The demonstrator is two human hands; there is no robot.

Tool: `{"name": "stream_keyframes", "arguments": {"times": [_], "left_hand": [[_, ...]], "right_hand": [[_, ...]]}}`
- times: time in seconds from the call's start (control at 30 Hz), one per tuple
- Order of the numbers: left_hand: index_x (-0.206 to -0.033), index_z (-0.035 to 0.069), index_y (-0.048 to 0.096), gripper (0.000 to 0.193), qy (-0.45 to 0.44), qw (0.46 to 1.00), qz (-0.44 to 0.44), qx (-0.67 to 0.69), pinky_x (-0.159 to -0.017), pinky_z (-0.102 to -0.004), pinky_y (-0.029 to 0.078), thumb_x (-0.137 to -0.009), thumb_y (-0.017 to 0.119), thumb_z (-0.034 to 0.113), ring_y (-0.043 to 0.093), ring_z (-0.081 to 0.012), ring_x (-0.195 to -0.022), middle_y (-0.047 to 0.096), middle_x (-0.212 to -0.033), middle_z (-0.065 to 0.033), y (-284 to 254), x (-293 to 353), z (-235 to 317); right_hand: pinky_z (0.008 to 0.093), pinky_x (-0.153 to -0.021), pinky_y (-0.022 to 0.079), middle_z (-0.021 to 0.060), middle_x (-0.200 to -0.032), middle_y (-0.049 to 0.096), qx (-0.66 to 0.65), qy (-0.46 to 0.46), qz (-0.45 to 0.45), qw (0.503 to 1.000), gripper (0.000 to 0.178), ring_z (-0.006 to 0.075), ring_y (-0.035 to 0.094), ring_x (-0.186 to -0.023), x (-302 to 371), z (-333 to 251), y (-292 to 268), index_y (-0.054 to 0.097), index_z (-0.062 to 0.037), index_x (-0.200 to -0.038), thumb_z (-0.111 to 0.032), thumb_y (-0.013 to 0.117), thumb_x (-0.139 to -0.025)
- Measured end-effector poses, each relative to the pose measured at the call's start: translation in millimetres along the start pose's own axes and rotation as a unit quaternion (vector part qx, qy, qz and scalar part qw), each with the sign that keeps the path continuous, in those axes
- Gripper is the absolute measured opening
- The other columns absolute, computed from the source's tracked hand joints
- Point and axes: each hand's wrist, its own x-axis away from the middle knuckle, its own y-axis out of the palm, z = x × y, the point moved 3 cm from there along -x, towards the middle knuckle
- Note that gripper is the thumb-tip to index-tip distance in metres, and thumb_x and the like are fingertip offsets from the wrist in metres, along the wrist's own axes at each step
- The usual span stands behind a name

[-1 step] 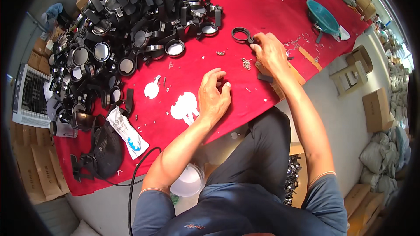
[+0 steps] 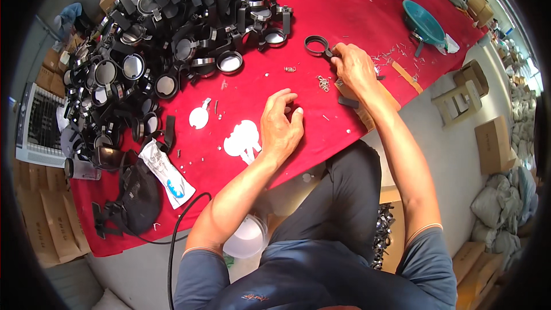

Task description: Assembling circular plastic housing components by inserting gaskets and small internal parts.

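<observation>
My right hand [image 2: 354, 68] has its fingers closed on the short handle of a black round ring frame [image 2: 309, 51]; red cloth shows through the ring's middle. My left hand [image 2: 281, 129] rests on the cloth with thumb and fingers apart, holding nothing. Beside its wrist lies a small stack of white round discs with tabs [image 2: 244, 138], and one more white disc [image 2: 198, 117] is farther left. Small metal clips [image 2: 324, 84] sit in a little heap between the hands. A tan strip [image 2: 392, 97] and a small dark block [image 2: 348, 102] are near my right wrist.
A large heap of black-framed round pieces with straps [image 2: 172, 43] covers the left of the red table [image 2: 247, 92]. A teal basin [image 2: 423, 22] stands at the far right. A white and blue tube-like packet [image 2: 167, 173] and a black mesh pouch [image 2: 142, 198] lie front left.
</observation>
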Motion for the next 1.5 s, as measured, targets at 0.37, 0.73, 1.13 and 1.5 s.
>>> {"name": "stream_keyframes", "arguments": {"times": [0.37,0.73,1.13,1.5], "left_hand": [[-0.120,-0.002,0.068,0.032,-0.013,1.000,-0.003,0.025,-0.092,-0.0411,0.060,-0.089,0.073,0.004,0.072,-0.0328,-0.104,0.067,-0.134,-0.0193,1,-4,0],[-0.142,-0.002,0.057,0.058,-0.044,0.987,0.065,0.142,-0.107,-0.0457,0.051,-0.099,0.073,0.034,0.062,-0.0370,-0.127,0.058,-0.140,-0.0246,-16,1,8],[-0.127,0.001,0.070,0.047,0.040,0.998,-0.031,-0.043,-0.118,-0.0504,0.046,-0.083,0.075,0.017,0.055,-0.0422,-0.141,0.062,-0.145,-0.0245,-10,10,10],[-0.136,-0.005,0.062,0.069,0.074,0.991,-0.099,-0.059,-0.125,-0.0546,0.038,-0.078,0.083,0.027,0.041,-0.0524,-0.149,0.046,-0.154,-0.0353,0,16,11]], "right_hand": [[0.0263,-0.052,0.049,0.0026,-0.081,0.058,-0.509,0.408,0.051,0.757,0.031,0.0099,0.056,-0.068,-30,60,-6,0.070,0.0018,-0.123,-0.004,0.053,-0.098],[0.0278,-0.065,0.059,0.0111,-0.101,0.072,-0.751,0.402,-0.025,0.524,0.013,0.0181,0.072,-0.085,140,-60,19,0.062,-0.0020,-0.119,-0.004,0.063,-0.106],[0.0302,-0.071,0.052,0.0082,-0.091,0.074,-0.295,0.247,-0.030,0.922,0.018,0.0126,0.063,-0.074,174,-79,4,0.078,-0.0013,-0.109,-0.009,0.078,-0.093],[0.0284,-0.074,0.055,0.0070,-0.099,0.076,-0.358,0.108,-0.028,0.927,0.021,0.0128,0.069,-0.082,69,-133,-26,0.076,0.0012,-0.118,-0.005,0.072,-0.098]]}}
